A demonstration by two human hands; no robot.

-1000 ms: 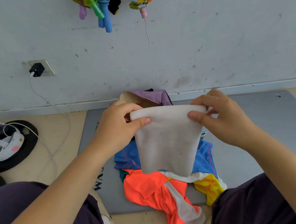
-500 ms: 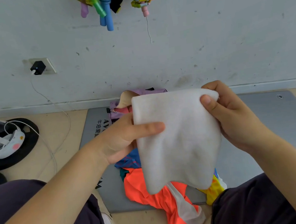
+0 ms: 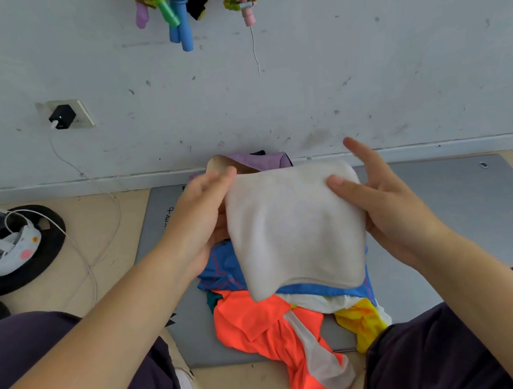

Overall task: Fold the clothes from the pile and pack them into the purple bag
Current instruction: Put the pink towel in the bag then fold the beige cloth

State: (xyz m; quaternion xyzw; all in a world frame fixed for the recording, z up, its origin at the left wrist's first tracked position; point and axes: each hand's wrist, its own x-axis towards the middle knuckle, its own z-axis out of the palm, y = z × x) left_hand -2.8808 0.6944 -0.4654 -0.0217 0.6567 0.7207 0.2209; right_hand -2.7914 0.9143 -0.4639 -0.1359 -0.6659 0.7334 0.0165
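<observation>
White folded cloth (image 3: 296, 231) hangs over the clothes pile (image 3: 284, 314), pinched by the right hand (image 3: 387, 206) and gripped at its edge by the left hand (image 3: 202, 217).

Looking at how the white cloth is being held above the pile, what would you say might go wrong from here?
The right hand has only its thumb on the white cloth, its other fingers spread, so the fold might slip open or drop.

The cloth's lower edge hangs close above the clothes pile; it might snag a loose garment.

The purple bag is mostly hidden behind the cloth, so aiming for its opening may be awkward.
</observation>
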